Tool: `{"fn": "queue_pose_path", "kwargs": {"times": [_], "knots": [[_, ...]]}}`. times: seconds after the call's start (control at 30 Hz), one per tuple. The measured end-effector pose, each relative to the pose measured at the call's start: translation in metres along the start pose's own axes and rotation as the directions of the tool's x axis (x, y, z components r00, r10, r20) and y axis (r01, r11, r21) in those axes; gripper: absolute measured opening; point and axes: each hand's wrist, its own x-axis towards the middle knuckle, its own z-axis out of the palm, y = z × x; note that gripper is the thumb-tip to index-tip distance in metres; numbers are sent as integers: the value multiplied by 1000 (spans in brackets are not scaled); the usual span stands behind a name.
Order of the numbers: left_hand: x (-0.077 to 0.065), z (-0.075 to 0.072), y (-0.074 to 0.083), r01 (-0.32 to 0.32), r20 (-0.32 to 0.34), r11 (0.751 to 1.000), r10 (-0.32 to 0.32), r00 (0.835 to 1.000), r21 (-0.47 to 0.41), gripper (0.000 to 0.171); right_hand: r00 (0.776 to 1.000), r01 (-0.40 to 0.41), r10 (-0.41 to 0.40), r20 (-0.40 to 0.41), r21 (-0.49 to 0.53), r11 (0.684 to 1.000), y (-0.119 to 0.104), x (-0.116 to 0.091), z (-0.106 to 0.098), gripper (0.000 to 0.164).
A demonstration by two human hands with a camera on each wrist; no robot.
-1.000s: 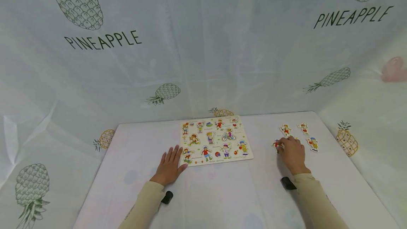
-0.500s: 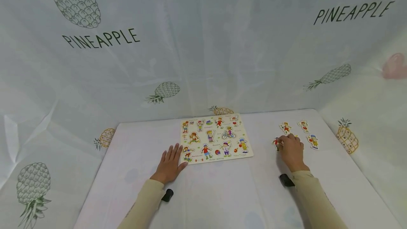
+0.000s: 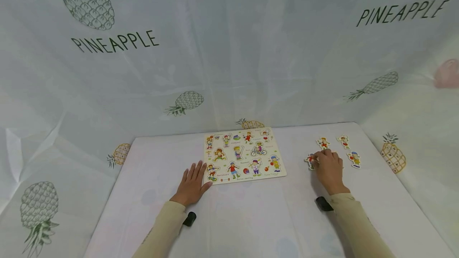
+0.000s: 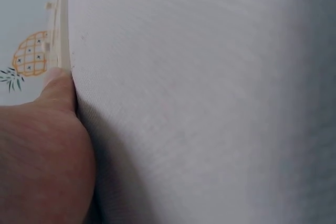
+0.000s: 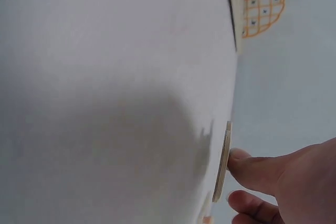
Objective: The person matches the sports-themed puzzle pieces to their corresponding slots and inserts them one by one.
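A wooden puzzle board (image 3: 244,165) with cartoon figures of children at sports lies toward the back of the table. My left hand (image 3: 191,186) rests flat at its left side, fingers straight, thumb (image 4: 58,90) at the board's edge in the left wrist view. Off to the right, my right hand (image 3: 329,172) pinches a small red figure puzzle piece (image 3: 309,161). Edge-on in the right wrist view, this flat wooden piece (image 5: 222,163) is close over the table, the thumb (image 5: 247,169) against it and other fingers curled. Another piece is mostly hidden under this hand.
Loose puzzle pieces lie about the right hand: a footballer piece (image 3: 323,143) and a red-skirted piece (image 3: 343,142) behind, a blue-capped piece (image 3: 354,159) to its right. A pineapple-print curtain (image 3: 244,71) hangs behind the table (image 3: 244,218).
The red figure piece has shifted slightly left and turned a little under the right fingers. The left hand stays at the board's side. The head view has tilted slightly.
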Motion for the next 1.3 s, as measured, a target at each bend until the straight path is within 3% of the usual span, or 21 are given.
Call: {"fn": "queue_pose_path", "kwargs": {"times": [0.2, 0.4, 0.53, 0.87, 1.3], "knots": [[1, -2, 2, 11, 18, 1000, -11, 1000, -6, 77, 994, 93, -91, -62, 37, 995, -29, -3, 3, 12], [2, -2, 2, 27, 34, 999, -27, 999, 22, 79, 990, 140, -139, -16, 71, 988, -63, -5, 14, 13], [2, -3, 3, 25, 24, 1000, -25, 999, -7, 79, 985, 174, -175, 4, 94, 980, -83, -6, 23, 11], [4, 1, -1, 24, 20, 1000, -25, 999, 19, 79, 957, 286, -290, 21, 112, 952, -123, -12, 47, 14], [2, -3, 3, 22, 20, 1000, -23, 1000, 13, 77, 912, 408, -411, -11, 150, 901, -157, -20, 74, 17]]}}
